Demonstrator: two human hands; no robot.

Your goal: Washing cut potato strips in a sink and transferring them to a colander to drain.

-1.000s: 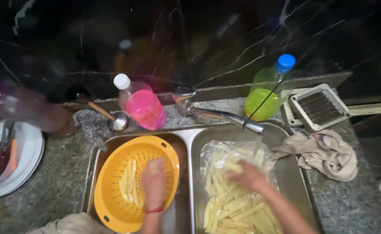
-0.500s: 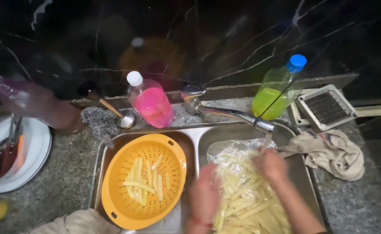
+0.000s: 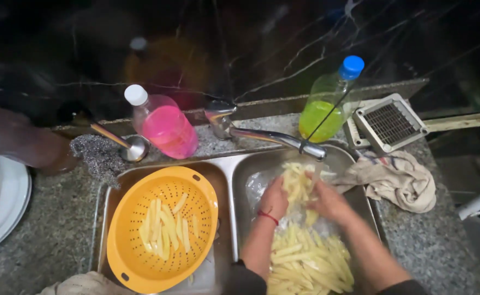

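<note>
Pale potato sticks (image 3: 297,183) cupped; left hand (image 3: 275,198), right hand (image 3: 330,201) raised

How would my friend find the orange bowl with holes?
Find the double sink in the grey stone counter. In its left basin sits the orange colander, round, with a few pale potato sticks inside. It is the only bright orange thing full of little holes.

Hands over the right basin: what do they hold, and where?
Both hands, left and right, cup a bunch of raw potato sticks between them, gripping its lower part.
</note>
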